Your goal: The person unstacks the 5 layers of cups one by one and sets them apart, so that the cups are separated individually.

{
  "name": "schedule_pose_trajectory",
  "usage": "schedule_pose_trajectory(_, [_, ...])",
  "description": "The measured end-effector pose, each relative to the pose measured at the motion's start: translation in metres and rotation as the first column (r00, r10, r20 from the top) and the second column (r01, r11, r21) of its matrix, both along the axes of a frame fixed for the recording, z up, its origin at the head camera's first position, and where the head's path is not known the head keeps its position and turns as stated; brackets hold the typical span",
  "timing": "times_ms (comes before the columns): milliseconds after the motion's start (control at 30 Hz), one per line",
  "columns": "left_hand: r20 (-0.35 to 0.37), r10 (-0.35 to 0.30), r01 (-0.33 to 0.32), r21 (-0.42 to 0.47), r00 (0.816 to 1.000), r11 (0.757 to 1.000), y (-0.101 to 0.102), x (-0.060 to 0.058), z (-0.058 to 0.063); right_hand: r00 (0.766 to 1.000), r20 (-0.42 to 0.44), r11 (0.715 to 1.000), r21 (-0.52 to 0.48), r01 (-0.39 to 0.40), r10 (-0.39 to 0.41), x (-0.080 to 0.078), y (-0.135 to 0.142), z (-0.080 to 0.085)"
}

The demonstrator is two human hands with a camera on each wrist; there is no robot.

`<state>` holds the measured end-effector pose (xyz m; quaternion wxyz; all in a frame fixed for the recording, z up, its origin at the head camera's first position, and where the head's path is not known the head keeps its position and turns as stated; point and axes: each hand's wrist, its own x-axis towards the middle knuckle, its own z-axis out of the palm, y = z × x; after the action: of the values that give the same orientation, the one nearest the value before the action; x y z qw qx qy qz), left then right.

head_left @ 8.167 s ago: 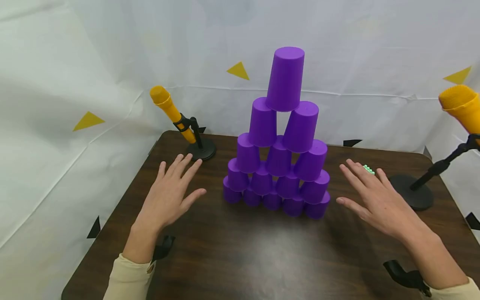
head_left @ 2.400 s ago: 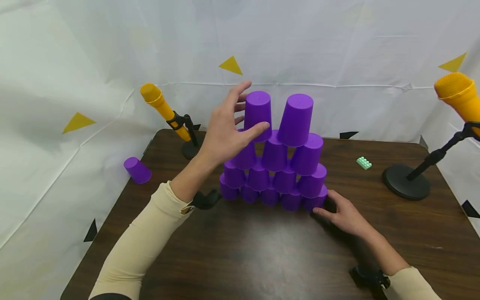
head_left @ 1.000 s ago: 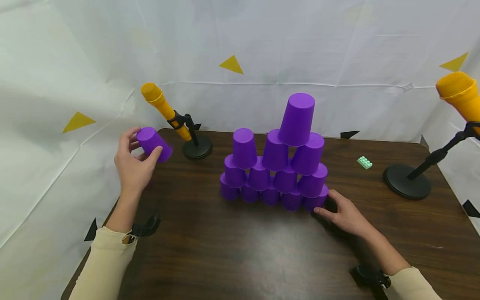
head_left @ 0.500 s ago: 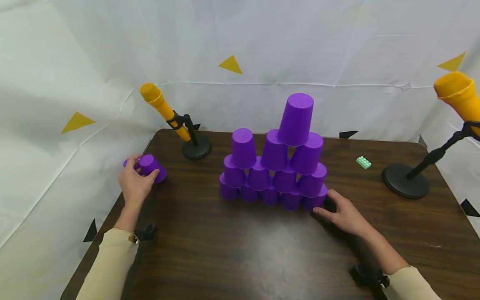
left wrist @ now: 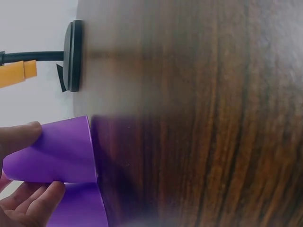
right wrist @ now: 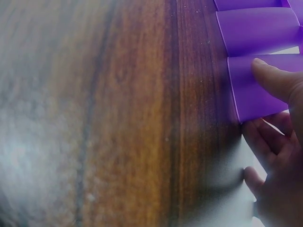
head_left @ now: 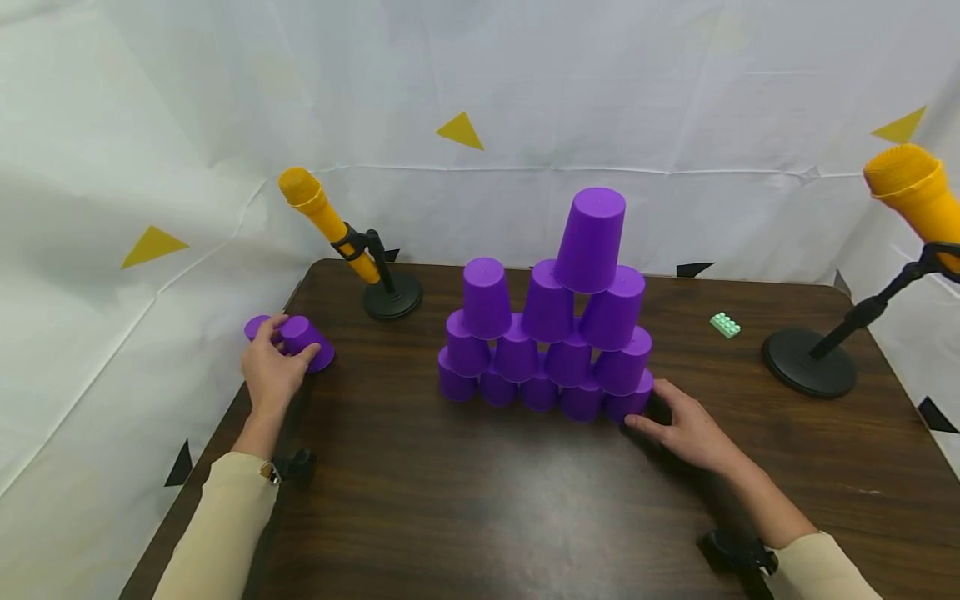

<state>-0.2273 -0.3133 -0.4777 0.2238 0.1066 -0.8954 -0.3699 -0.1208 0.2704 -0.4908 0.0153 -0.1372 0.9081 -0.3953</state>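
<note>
My left hand holds an upside-down purple cup on the table's left side, thumb on one side and fingers on the other. In the left wrist view that cup has its rim down on the wood, right beside a second purple cup. A stepped stack of upside-down purple cups stands mid-table, with one cup highest at right and another cup at the left of the third row. My right hand grips the bottom row's right-end cup, thumb in front, fingers at its side.
A yellow microphone on a black stand is at the back left. Another yellow microphone and its stand base are at the right. A small mint-green studded brick lies back right. White sheeting hangs behind the table.
The pyramid's top cup and then the fourth row's left cup have moved to the table's left side. The left hand lowered the latter beside the first. The right hand came to the bottom-right cup.
</note>
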Motion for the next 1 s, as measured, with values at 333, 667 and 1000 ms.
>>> schedule_pose_trajectory(333, [-0.017, 0.006, -0.006, -0.007, 1.000, 1.000, -0.001, -0.001, -0.004, 1.000, -0.008, 1.000, 0.006, -0.002, 0.002, 0.000, 0.000, 0.001])
schedule_pose_trajectory(667, [-0.085, 0.001, -0.001, 0.004, 0.996, 1.000, 0.003, 0.003, 0.012, 1.000, -0.018, 1.000, 0.002, -0.006, 0.006, -0.002, 0.000, -0.001])
schedule_pose_trajectory(1000, [-0.351, -0.151, 0.161, -0.001, 0.924, 0.987, 0.053, 0.006, 0.089, 1.000, -0.015, 1.000, 0.005, -0.007, 0.007, -0.003, 0.001, -0.003])
